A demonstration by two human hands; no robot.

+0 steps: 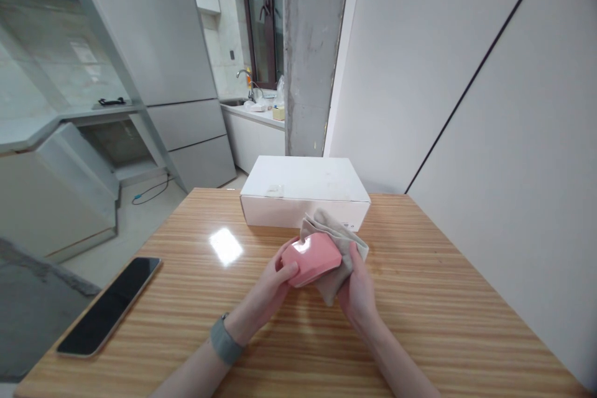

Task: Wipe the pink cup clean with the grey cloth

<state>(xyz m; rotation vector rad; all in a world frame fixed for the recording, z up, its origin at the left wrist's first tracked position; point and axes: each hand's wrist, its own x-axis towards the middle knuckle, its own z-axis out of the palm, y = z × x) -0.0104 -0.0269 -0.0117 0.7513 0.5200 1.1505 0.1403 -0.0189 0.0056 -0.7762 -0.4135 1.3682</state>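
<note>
A glossy pink object point(311, 259) with rounded, faceted edges, perhaps a case or small bowl, is held above the table. My left hand point(275, 277) grips its left end, thumb on the near side. A grey-beige cloth point(342, 261) lies bunched against the object's right and far sides. My right hand point(358, 286) is closed around the cloth, with its thumb on top and the other fingers mostly hidden behind the folds. Whether the right fingers also press the pink object through the cloth, I cannot tell.
Beyond my hands a white cardboard box point(305, 179) sits on the wooden table point(196, 317). At the left edge lies a dark-screened tablet or large phone point(112, 305). A white wall point(489, 106) borders the table's right side. Behind stand a fridge point(149, 43) and a sink counter.
</note>
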